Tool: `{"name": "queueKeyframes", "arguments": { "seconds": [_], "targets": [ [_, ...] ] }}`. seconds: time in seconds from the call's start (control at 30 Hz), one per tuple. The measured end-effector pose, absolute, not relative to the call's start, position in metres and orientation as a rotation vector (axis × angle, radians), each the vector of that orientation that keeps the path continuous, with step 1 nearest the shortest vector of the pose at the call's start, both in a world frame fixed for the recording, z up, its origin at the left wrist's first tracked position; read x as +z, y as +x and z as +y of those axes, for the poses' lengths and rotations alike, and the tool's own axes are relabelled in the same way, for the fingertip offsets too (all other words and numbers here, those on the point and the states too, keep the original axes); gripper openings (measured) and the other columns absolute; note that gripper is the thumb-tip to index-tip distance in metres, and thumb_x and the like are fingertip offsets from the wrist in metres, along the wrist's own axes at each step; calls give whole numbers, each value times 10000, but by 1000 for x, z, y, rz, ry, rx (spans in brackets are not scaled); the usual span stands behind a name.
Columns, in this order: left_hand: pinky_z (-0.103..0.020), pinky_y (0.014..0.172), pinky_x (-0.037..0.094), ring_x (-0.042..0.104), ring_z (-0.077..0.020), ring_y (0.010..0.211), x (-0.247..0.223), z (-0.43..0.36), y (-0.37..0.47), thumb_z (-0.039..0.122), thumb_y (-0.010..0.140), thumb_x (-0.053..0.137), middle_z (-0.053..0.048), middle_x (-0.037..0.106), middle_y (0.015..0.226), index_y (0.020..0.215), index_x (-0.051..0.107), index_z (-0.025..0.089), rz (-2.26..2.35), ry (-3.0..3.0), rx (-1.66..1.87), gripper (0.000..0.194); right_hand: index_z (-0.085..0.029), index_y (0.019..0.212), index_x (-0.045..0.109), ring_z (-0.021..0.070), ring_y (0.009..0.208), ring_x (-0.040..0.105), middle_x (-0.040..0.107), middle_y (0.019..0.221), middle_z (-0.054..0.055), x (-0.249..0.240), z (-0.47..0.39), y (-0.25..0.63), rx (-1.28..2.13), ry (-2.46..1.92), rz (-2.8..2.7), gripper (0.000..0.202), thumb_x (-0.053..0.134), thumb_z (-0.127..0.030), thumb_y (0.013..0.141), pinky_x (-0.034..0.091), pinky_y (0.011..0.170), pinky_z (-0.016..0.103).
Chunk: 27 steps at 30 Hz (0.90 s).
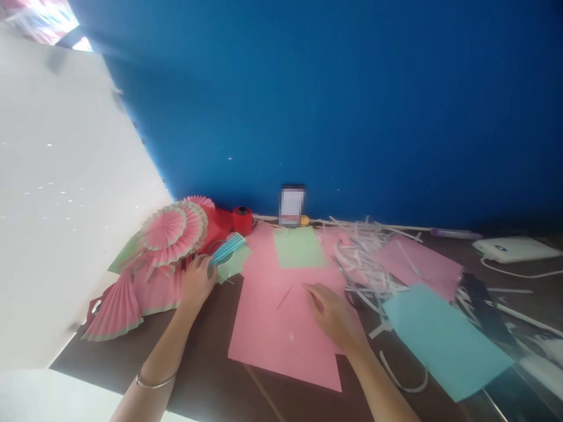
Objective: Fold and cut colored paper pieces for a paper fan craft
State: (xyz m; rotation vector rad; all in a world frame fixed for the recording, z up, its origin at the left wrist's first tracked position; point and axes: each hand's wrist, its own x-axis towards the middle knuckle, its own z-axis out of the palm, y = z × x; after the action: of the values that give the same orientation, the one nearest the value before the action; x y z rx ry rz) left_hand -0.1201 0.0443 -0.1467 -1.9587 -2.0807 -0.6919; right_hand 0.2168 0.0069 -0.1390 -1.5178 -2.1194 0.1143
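Observation:
My left hand is at the left of the table, its fingers closed around the lower end of a folded light-blue paper strip. Pink and green pleated paper fans lie beside and behind it. Over the large pink sheet, my right hand has its thumb and fingertips close together near a thin dark line on the paper; whatever it may hold is too small to make out. A light-green sheet rests on the pink paper beyond the right hand.
A red round object and a small upright device stand near the blue wall. White paper strips, a pink sheet and a light-blue sheet lie to the right. A white device with a cable sits farther right.

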Motion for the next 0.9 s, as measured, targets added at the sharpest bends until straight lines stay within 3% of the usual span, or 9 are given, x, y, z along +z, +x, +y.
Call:
{"name": "queueKeyframes", "arguments": {
  "seconds": [0.17, 0.4, 0.63, 0.9],
  "targets": [
    [-370, 866, 440, 526, -261, 1030, -151, 45, -123, 240, 798, 497, -106, 574, 1075, 989, 602, 170, -1963, -2007, -773, 229, -198, 1027, 587, 183, 904, 622, 672, 927, 58, -144, 18, 226, 119, -1288, -1985, 232, 401, -210, 890, 483, 817, 320],
    [-418, 962, 393, 468, -268, 1133, -154, 48, -125, 156, 799, 448, -139, 501, 1160, 959, 600, 154, -1832, -2038, -953, 221, -202, 1049, 581, 203, 926, 607, 657, 952, 66, -152, 20, 227, 119, -1308, -2009, 237, 411, -212, 885, 471, 837, 362],
    [-385, 878, 448, 532, -233, 1073, -146, 44, -120, 89, 782, 418, -96, 574, 1059, 778, 514, 187, -1856, -2069, -1188, 138, -189, 1002, 590, 228, 915, 566, 621, 926, 87, -155, 30, 234, 51, -1317, -1965, 232, 415, -243, 859, 458, 842, 420],
    [-328, 835, 473, 589, -188, 997, -143, 39, -111, 82, 810, 401, -73, 610, 1047, 756, 517, 188, -1727, -2273, -1283, 166, -198, 1012, 590, 243, 1014, 522, 578, 1024, 102, -163, 30, 234, 124, -1453, -1923, 245, 432, -293, 851, 423, 908, 456]
  ]
}}
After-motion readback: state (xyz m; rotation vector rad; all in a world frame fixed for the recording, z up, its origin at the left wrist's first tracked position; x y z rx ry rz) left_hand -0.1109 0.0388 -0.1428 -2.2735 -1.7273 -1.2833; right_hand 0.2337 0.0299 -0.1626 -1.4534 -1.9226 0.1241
